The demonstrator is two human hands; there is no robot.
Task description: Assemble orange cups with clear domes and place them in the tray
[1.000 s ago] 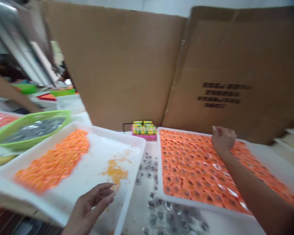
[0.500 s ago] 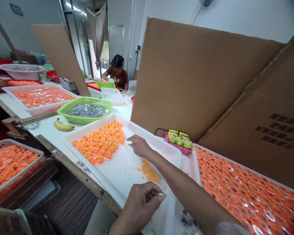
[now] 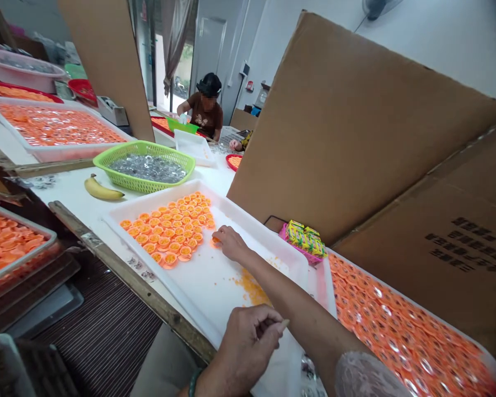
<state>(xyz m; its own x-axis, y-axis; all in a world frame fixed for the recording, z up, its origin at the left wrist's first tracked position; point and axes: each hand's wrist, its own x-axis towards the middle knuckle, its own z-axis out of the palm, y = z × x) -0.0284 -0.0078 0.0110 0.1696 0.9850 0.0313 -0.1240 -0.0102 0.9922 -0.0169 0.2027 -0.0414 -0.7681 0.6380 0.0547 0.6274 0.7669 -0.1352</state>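
My right hand [image 3: 230, 243] reaches over the white tray [image 3: 182, 300], its fingers closed on a small round orange piece [image 3: 215, 241]. To its left, many similar orange pieces [image 3: 169, 229] with yellow-orange centres stand in close rows on the tray. Low over the tray's near end is my left hand [image 3: 250, 344], thumb and fingers pinched together. Whatever that pinch holds, if anything, I cannot make out. Small yellow-orange bits [image 3: 251, 286] lie scattered on the tray, partly behind my right forearm.
A green basket [image 3: 144, 165] of clear shiny pieces and a banana [image 3: 103, 188] lie beyond the tray. Cardboard [image 3: 347, 138] stands behind. On the right are a pink basket [image 3: 303, 242] of yellow-green packets and orange discs [image 3: 397, 325]. A co-worker [image 3: 206, 107] sits farther back.
An orange piece now shows at my right fingertips, which were apart with none visible before. My left hand keeps its pinch. The whole view has shifted and tilted slightly.
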